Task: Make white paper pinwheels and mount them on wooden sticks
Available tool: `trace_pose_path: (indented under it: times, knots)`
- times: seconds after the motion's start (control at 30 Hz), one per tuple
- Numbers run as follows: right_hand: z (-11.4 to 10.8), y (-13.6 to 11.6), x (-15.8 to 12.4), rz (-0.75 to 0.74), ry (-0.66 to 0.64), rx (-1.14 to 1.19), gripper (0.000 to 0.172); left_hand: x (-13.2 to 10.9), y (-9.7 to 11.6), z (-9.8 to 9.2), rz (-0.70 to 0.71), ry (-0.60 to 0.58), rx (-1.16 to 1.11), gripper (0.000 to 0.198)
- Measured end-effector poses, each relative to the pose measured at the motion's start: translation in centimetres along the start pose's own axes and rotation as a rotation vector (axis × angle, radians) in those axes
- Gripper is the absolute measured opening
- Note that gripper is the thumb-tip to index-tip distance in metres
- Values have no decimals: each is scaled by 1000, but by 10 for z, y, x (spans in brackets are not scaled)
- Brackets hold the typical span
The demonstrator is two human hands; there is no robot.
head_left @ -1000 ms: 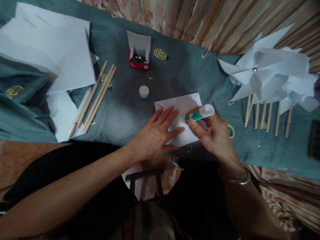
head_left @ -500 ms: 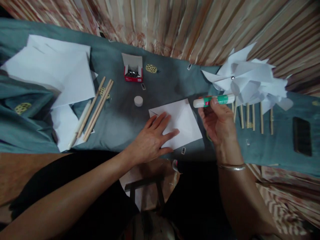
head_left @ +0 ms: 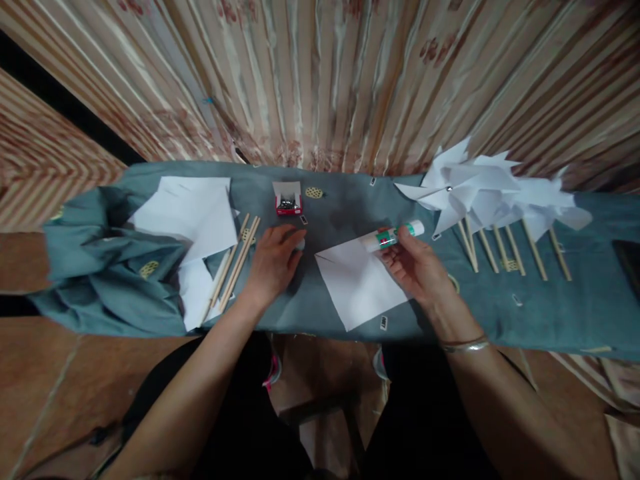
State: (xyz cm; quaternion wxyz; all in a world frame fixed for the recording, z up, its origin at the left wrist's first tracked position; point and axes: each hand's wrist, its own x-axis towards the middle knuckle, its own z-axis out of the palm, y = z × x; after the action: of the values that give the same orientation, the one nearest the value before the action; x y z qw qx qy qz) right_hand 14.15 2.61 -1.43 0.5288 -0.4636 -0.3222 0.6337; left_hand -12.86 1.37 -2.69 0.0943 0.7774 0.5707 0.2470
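Note:
My right hand (head_left: 417, 267) is closed around a white and green glue stick (head_left: 393, 236), held level above the far corner of a folded white paper square (head_left: 357, 283) on the teal cloth (head_left: 500, 307). My left hand (head_left: 274, 261) has its fingers curled over the small white glue cap (head_left: 300, 244), left of the paper. The cap is mostly hidden under the fingertips.
Several wooden sticks (head_left: 235, 263) lie by a stack of white paper sheets (head_left: 193, 217) at the left. A small red box of pins (head_left: 288, 199) stands open at the back. Finished white paper pinwheels (head_left: 480, 190) on sticks lie at the right. A striped curtain (head_left: 320, 73) hangs behind.
My left hand left the folded paper and moved left onto the white cap. My right hand brought the glue stick back down over the paper's far corner. The view has pulled back and tilted up.

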Motion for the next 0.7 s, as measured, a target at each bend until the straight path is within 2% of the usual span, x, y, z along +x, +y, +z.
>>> trace_pose_path:
  times: [0.1,0.17,0.27,0.33,0.4,0.5,0.7]
  knots:
    - [10,0,-4,88,-6,9,29,4,-2,3,-79,1,-131,32]
    - [13,1,-6,135,-16,43,29,7,2,4,-174,46,-329,27]
    - [15,1,-7,158,-54,125,29,9,15,3,-392,105,-863,27]
    - [16,1,-8,162,-89,169,28,9,27,1,-530,78,-1221,31]
    - [17,0,-8,168,-106,212,28,9,38,-1,-627,36,-1428,33]
    - [20,0,-9,173,-102,260,31,10,50,-4,-698,-18,-1536,36]
    - [21,3,-7,147,-91,236,28,13,56,-2,-681,-42,-1537,38]
